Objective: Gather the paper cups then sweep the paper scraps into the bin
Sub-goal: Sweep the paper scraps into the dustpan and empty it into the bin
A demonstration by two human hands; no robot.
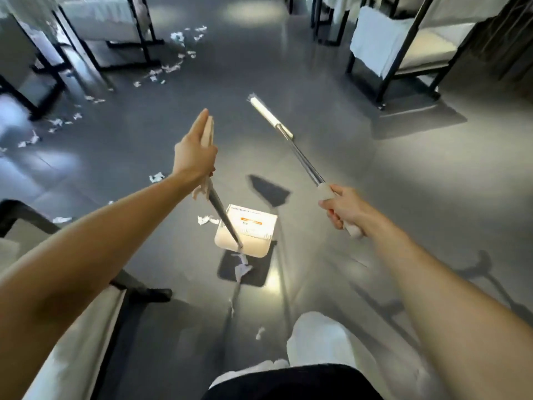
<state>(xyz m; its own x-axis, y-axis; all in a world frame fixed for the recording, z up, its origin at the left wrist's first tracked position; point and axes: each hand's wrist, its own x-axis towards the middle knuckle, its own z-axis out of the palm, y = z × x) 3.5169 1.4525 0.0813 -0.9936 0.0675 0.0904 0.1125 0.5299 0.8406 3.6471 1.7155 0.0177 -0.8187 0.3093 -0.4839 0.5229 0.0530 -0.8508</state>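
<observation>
Sweeping step, I judge: right hand [343,209] grips the broom [300,157], head raised; left hand [193,154] clasps the dustpan [253,226] handle. Paper scraps [170,67] lie beyond the left hand; next, approach and lower both.

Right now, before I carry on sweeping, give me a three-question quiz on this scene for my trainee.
1. True or false: the right hand grips the broom by its handle.
2. Where do most of the paper scraps lie? A) on the floor ahead, to the left; B) on the floor ahead, to the right; C) in one heap at the person's feet.
3. Fill in: the left hand holds the ____ by its long handle.

Key: 1 true. 2 A. 3 dustpan.
</observation>
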